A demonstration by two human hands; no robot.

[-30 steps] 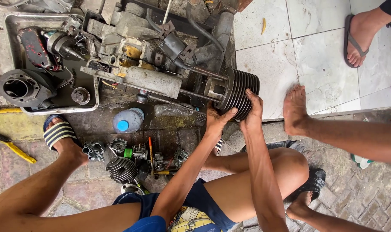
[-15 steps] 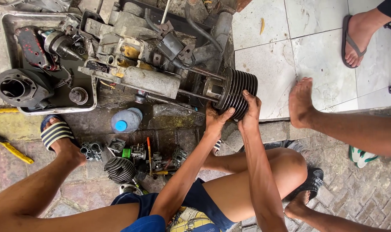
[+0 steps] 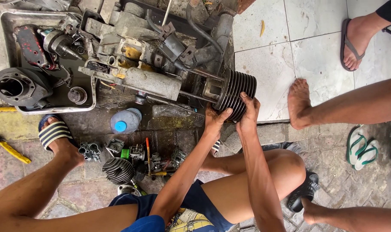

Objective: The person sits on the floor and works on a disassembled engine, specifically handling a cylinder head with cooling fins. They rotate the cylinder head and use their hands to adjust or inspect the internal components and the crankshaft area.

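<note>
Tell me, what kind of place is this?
Probably an informal street-side repair spot for small engines. Both hands, left hand and right hand, grip a finned cylinder on a stripped engine; a metal tray of greasy parts sits on the pavement.

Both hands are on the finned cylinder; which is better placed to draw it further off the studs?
Probably the right hand: it wraps over the outer end of the finned cylinder, fingers across the fins. The left hand only grips it from below, near the engine block, likelier steadying.
</note>
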